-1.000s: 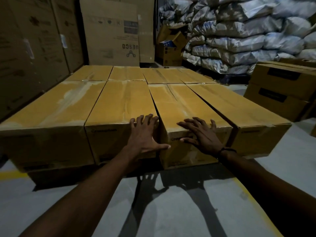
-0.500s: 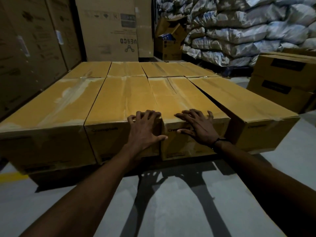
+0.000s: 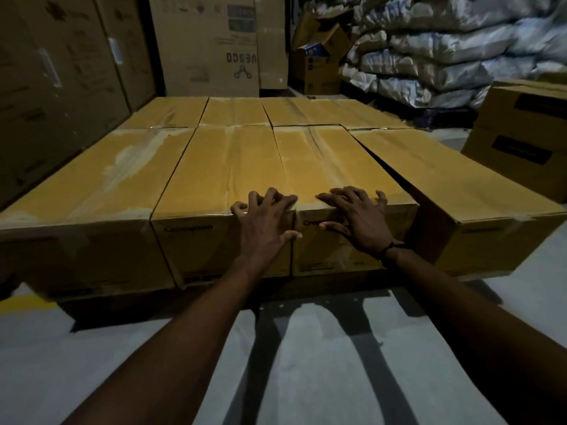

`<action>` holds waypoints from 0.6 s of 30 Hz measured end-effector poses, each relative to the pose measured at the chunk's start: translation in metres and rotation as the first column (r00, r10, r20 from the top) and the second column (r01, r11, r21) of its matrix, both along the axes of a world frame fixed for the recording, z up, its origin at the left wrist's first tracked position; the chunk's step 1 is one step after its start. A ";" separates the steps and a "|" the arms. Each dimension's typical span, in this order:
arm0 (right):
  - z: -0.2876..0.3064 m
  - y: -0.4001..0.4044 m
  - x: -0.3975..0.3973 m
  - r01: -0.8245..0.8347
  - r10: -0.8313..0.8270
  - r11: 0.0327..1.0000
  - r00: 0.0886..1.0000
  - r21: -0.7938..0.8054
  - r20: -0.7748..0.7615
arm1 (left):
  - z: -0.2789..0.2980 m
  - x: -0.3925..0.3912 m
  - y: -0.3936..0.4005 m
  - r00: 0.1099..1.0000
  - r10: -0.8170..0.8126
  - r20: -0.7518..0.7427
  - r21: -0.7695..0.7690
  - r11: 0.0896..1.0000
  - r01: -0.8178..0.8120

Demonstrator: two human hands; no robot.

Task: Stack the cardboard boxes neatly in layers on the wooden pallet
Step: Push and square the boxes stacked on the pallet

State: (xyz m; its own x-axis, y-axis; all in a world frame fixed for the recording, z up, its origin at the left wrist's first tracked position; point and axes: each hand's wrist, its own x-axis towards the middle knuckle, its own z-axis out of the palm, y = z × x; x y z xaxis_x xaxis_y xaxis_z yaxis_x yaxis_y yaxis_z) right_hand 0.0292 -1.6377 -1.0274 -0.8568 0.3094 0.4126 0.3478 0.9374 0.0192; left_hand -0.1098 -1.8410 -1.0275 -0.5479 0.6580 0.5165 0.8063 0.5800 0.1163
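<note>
Our left hand (image 3: 264, 228) spreads its fingers (image 3: 277, 201) over the near top edge of the second box (image 3: 221, 173); our right hand (image 3: 356, 222) lies splayed on the third box (image 3: 331, 167), gripping nothing. Both boxes sit touching in a flat layer; the pallet underneath is hidden in shadow.

Grey concrete floor (image 3: 306, 378), yellow painted stripe (image 3: 27, 305) at left edge. Dark low base (image 3: 122, 311) under the boxes sits on it, too dark to tell the material. On the base, one layer of long cardboard boxes (image 3: 214, 167) side by side, second row (image 3: 233, 111) behind touching. Rightmost box (image 3: 454, 185) angled, gap beside its neighbour. Brown cartons (image 3: 521, 142) on floor at right.
</note>
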 end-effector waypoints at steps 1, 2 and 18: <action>0.000 0.000 0.000 0.002 -0.002 1.000 1.000 0.003 0.001 | 0.001 0.001 0.000 1.000 0.006 -0.003 -0.002 1.000 -0.006; 0.000 0.000 0.000 0.004 -0.004 1.000 1.000 0.005 0.005 | 0.002 0.002 0.001 1.000 0.012 -0.007 -0.005 1.000 -0.012; 0.073 0.093 0.131 -0.039 0.081 0.980 0.973 -0.193 0.216 | 0.044 0.033 0.013 0.987 0.108 0.118 -0.194 0.977 -0.084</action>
State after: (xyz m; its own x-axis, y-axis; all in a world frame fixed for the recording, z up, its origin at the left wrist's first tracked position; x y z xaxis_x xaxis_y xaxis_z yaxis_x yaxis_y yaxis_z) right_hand 0.1599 -1.5446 -0.9540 -0.9394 0.3079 0.1506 0.2977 0.9507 -0.0872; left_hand -0.0773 -1.8279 -0.9836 -0.6664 0.6777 0.3108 0.7314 0.6752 0.0956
